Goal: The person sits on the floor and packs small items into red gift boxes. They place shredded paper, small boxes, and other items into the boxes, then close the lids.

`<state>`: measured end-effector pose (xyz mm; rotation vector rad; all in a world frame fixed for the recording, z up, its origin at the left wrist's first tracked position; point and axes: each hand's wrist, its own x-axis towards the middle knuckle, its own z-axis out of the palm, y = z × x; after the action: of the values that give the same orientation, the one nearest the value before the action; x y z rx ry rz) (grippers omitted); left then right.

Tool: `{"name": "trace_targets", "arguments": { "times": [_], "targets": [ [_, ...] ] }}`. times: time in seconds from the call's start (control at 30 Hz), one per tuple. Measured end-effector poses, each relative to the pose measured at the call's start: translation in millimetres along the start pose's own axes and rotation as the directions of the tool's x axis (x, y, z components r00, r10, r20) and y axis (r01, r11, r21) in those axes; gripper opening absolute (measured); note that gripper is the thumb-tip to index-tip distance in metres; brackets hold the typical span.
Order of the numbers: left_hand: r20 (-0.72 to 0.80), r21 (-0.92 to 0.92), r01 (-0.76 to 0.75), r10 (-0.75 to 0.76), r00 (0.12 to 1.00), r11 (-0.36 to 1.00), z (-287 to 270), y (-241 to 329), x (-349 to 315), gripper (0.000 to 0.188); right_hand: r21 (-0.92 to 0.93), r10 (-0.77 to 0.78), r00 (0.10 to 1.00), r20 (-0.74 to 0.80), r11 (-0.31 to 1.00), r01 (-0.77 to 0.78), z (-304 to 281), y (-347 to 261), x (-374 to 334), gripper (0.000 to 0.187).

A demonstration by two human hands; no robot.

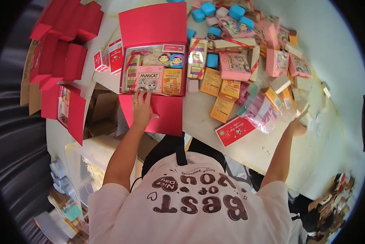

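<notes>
In front of me an open red gift box (153, 23) holds several small packages in pale filler. My left hand (141, 109) lies over its near edge, fingers stretched out, the tips touching a pink carton (150, 77) with cat pictures. Beside that carton sit an orange carton (172, 81), two round-cornered tins, one with a blue rim (176, 61), and a clear-windowed pack (131, 75) with a red ribbon. Far to the right, my right hand (298, 128) is closed at the table's edge, beside small pale slips; what its fingers hold is too small to make out.
Loose pink cartons (234, 66), orange cartons (223, 106), blue tins (236, 12) and clear plastic bags (260, 116) pile up at right. A flat red carton (234, 131) lies nearer. Red boxes (54, 59) are stacked at left, above an open cardboard box (105, 106).
</notes>
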<state>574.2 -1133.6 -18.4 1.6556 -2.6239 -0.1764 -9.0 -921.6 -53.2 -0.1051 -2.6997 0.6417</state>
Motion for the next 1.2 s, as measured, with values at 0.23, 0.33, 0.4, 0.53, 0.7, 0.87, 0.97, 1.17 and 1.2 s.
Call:
{"name": "trace_targets", "arguments": {
  "times": [0.23,0.33,0.4,0.53,0.7,0.87,0.97,1.17,1.2],
  "targets": [
    [-0.047,-0.352,-0.071,0.058,0.997,0.933,-19.6,3.2,10.7,0.085,0.782,-0.819,0.558,0.137,0.435,0.447,-117.3,-158.0,-232.0,0.063],
    [-0.104,-0.829,-0.139,0.095,0.990,0.542,-30.5,-9.0,31.6,0.057,0.840,-0.814,0.255,0.521,0.437,-0.321,-129.0,-202.0,-332.5,0.056],
    [-0.035,-0.995,-0.040,0.054,0.998,0.087,-50.5,-12.4,54.0,0.058,0.661,-0.772,0.074,0.631,0.486,-0.572,-129.4,-223.0,-368.9,0.055],
    [0.152,-0.913,0.234,0.253,0.955,-0.334,-57.2,-70.9,92.2,0.068,0.613,-0.731,0.114,0.673,0.466,-0.637,-144.6,-259.5,-413.5,0.061],
    [0.063,-0.958,0.149,0.323,0.944,-0.247,-57.3,-119.2,106.6,0.075,0.611,-0.752,0.123,0.647,0.416,-0.674,-149.6,-278.0,-454.0,0.071],
    [-0.028,-0.981,0.045,0.365,0.930,-0.191,-62.1,-148.4,112.9,0.066,0.500,-0.643,0.108,0.758,0.467,-0.729,-163.1,-294.4,-480.6,0.046],
    [-0.020,-0.989,0.037,0.372,0.928,-0.146,-60.3,-155.8,113.1,0.054,0.262,-0.437,-0.050,0.898,0.623,-0.737,-165.1,-304.9,-482.3,0.046],
    [0.429,-0.856,0.490,0.299,0.852,-0.167,-65.3,-162.9,115.4,0.036,0.118,-0.244,-0.197,0.950,0.861,-0.495,-162.6,-321.0,-487.7,0.066],
    [0.431,-0.850,0.493,0.295,0.853,-0.185,-64.5,-163.8,116.2,0.037,0.111,-0.227,-0.205,0.952,0.880,-0.461,-161.7,-323.0,-487.3,0.067]
  ]
}}
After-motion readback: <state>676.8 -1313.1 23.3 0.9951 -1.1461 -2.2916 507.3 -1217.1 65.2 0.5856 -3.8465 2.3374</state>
